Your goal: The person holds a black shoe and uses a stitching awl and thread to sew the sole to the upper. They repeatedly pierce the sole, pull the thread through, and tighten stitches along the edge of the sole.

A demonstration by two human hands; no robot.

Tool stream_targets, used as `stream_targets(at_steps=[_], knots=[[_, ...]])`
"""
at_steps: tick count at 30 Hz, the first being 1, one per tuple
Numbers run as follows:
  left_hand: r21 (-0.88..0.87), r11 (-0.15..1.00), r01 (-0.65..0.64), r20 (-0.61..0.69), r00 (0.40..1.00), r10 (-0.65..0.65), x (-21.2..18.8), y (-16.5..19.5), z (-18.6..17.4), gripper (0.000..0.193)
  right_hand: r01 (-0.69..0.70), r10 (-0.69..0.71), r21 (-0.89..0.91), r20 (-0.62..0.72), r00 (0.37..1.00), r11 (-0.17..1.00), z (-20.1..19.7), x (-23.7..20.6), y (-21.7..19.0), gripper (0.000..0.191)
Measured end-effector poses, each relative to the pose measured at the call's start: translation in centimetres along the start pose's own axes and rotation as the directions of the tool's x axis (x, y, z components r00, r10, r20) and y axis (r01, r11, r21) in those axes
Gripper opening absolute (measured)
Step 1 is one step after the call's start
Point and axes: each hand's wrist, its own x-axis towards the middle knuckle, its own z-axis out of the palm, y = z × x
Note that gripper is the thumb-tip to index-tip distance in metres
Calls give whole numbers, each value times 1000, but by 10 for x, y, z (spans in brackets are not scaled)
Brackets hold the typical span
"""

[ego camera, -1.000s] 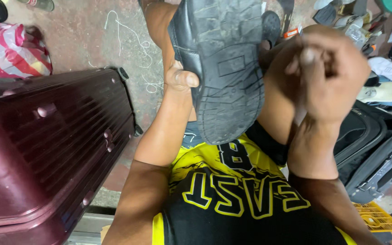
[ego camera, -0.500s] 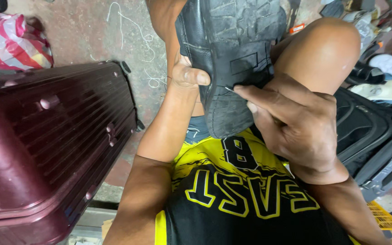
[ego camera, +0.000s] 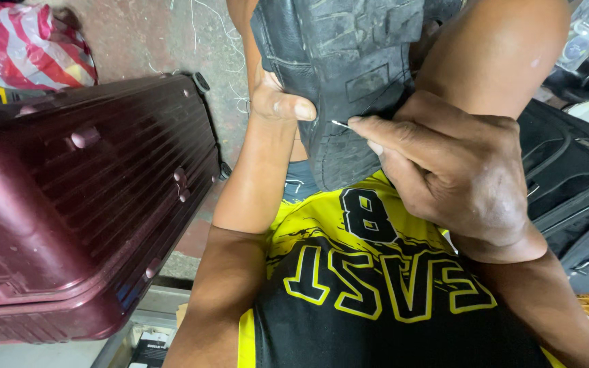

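Left hand point(ego camera: 277, 102): gripped the black treaded rubber shoe sole point(ego camera: 349, 75), thumb at 9 o'clock.
Right hand point(ego camera: 455, 174): pinched shut on a thin metal needle point(ego camera: 340, 124).
Risk: I judged a slip could prick my thumb.

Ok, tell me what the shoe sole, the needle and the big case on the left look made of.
Shoe sole: looks like black rubber, matte, with moulded tread blocks. Needle, pinched by the right hand: thin, pale and shiny, probably steel. Case: maroon hard shell, likely plastic, ribbed, with a soft sheen.
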Motion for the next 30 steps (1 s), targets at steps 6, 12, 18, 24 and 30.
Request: stream_targets(at_steps=[6,12,18,24,30], knots=[[65,998,-8,5,1000,8,-8,1,-2,112,-3,3,-38,8,1000,999,1,-3,3,25],[122,992,12,15,1000,-14,-7,4,5,105,-2,3,-83,14,1000,997,-2,-9,6,25],[308,951,35,-75,997,-13,-3,14,26,102,-36,41,-128,36,999,991,-5,-19,16,27],[498,867,27,-71,997,10,-4,16,41,101,-129,132,-50,68,989,990,-3,-33,26,27],[435,900,1,-83,996,39,-15,6,25,103,-106,104,37,47,993,994,4,-39,31,29]])
